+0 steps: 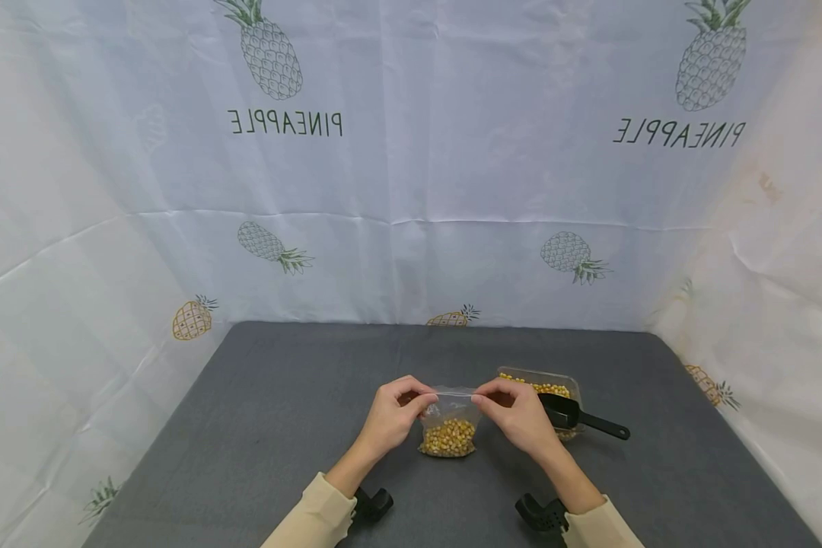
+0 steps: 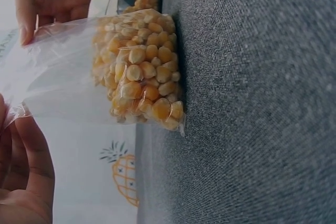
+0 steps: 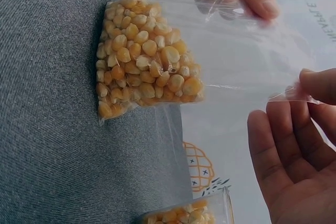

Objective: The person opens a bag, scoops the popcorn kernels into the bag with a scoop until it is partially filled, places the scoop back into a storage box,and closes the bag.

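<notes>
A clear zip bag [image 1: 450,435] stands upright on the grey table, its lower half filled with yellow corn kernels [image 2: 142,72]. My left hand [image 1: 393,411] pinches the bag's top left corner between thumb and fingers. At the opposite top corner, my right hand [image 1: 517,415] pinches the plastic the same way. The bag's top edge runs stretched between both hands. In the right wrist view, the right thumb [image 3: 317,85] presses the plastic against the fingers, and the kernels [image 3: 147,56] sit packed at the bag's bottom.
Behind my right hand stands a clear plastic container [image 1: 568,380] of corn kernels. A black scoop [image 1: 567,412] lies across it, handle pointing right. The grey table [image 1: 301,380] is bordered by a white curtain [image 1: 411,175] printed with pineapples.
</notes>
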Available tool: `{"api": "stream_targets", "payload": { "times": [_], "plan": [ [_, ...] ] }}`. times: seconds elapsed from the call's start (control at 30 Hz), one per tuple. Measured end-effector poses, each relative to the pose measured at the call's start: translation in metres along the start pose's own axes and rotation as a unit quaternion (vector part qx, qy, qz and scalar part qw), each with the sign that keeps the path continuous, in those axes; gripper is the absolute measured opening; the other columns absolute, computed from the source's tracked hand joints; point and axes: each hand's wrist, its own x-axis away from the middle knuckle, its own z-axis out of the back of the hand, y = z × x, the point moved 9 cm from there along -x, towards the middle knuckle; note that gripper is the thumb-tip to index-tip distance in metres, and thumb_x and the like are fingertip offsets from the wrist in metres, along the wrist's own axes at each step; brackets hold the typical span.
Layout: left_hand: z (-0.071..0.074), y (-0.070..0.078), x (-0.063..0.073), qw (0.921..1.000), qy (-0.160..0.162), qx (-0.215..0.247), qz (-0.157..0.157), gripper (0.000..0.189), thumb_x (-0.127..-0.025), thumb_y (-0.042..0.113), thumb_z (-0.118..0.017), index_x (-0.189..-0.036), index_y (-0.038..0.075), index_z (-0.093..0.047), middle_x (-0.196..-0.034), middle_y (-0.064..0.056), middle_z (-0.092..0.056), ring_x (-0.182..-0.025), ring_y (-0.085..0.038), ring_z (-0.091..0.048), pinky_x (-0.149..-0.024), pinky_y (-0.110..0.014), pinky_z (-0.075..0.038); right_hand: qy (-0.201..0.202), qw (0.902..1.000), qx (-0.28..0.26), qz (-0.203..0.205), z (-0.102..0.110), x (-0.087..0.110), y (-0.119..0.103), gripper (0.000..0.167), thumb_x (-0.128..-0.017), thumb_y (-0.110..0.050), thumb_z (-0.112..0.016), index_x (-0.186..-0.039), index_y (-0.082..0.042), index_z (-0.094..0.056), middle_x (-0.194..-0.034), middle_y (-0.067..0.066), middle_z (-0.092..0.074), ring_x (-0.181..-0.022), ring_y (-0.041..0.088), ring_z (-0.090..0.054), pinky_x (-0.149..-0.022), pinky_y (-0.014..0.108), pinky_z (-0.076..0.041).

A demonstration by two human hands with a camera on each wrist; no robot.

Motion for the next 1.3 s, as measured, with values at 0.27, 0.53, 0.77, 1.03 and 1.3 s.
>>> {"api": "stream_targets", "payload": {
  "times": [0.27,0.53,0.77,1.03,1.3],
  "plan": [
    [0.0005,0.005,-0.0008,1.0,-0.002,0.003,-0.003,0.009,-0.095,0.001,-0.068,-0.094,-0.006,-0.072,-0.082,-0.021,-0.065,-0.066,-0.038,-0.062,-0.06,-0.035,-0.056,-0.004,0.9996,-0.008,0.027,-0.0018,-0.0013,-0.0042,0.013,-0.095,-0.016,-0.074,-0.104,-0.008,-0.075,-0.097,0.007,-0.068,-0.08,0.027,-0.065,-0.069,0.03,-0.054],
    [-0.0001,0.0075,-0.0009,1.0,-0.005,0.001,-0.009,0.01,-0.096,0.001,-0.067,-0.094,-0.008,-0.07,-0.082,-0.023,-0.064,-0.067,-0.042,-0.061,-0.059,-0.027,-0.053,-0.01,0.9992,0.004,0.038,-0.0065,-0.0058,-0.0079,0.01,-0.094,-0.018,-0.075,-0.101,-0.011,-0.076,-0.094,0.005,-0.068,-0.072,0.023,-0.062,-0.062,0.031,-0.05],
    [-0.0007,0.0075,-0.0002,0.9999,-0.011,0.001,-0.003,0.008,-0.097,0.0,-0.066,-0.094,-0.006,-0.07,-0.083,-0.029,-0.063,-0.068,-0.044,-0.061,-0.061,-0.026,-0.054,-0.003,0.9997,0.014,0.022,-0.0087,-0.0064,-0.0075,0.01,-0.094,-0.02,-0.075,-0.097,-0.011,-0.077,-0.092,0.005,-0.069,-0.071,0.021,-0.06,-0.062,0.029,-0.048],
    [-0.0014,0.0068,0.0001,0.9999,-0.016,-0.001,0.003,0.01,-0.097,0.001,-0.066,-0.097,-0.009,-0.069,-0.082,-0.025,-0.064,-0.069,-0.047,-0.061,-0.062,-0.042,-0.057,0.005,0.9998,0.015,0.015,-0.0085,-0.0061,-0.0069,0.008,-0.094,-0.017,-0.075,-0.096,-0.01,-0.077,-0.092,0.003,-0.07,-0.07,0.015,-0.059,-0.062,0.029,-0.048],
    [-0.0038,0.0075,-0.0002,0.9996,-0.028,0.002,-0.001,0.009,-0.098,0.002,-0.065,-0.1,-0.007,-0.068,-0.083,-0.025,-0.065,-0.069,-0.044,-0.062,-0.062,-0.037,-0.056,0.004,0.9998,0.013,0.017,-0.0094,-0.0062,-0.007,0.007,-0.094,-0.016,-0.074,-0.095,-0.01,-0.077,-0.089,0.005,-0.069,-0.068,0.014,-0.058,-0.061,0.029,-0.048]
  ]
}}
